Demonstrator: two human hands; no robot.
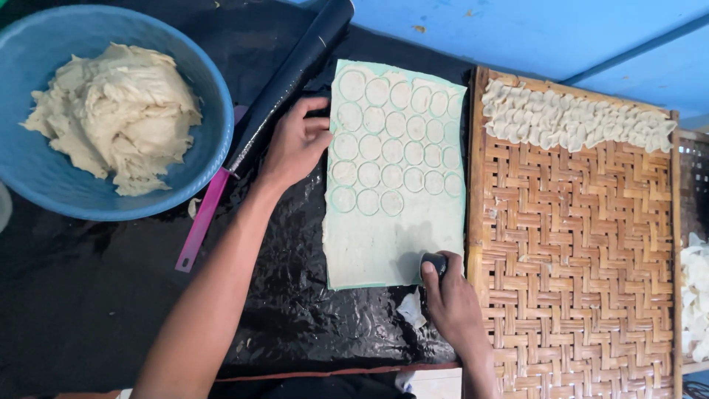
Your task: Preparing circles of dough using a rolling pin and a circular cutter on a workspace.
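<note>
A flat sheet of pale dough (384, 236) lies on a green mat over black plastic. Several circles are cut into its upper part. My left hand (295, 144) rests with fingers apart at the sheet's left edge, pressing it down. My right hand (450, 295) grips a small dark round cutter (434, 262) at the sheet's lower right corner.
A blue bowl (214, 140) with a lump of dough (114, 114) sits at the upper left. A black roller (295, 70) with a pink handle lies diagonally beside it. A woven bamboo tray (576, 273) at the right holds several cut dough pieces (576, 118) along its far edge.
</note>
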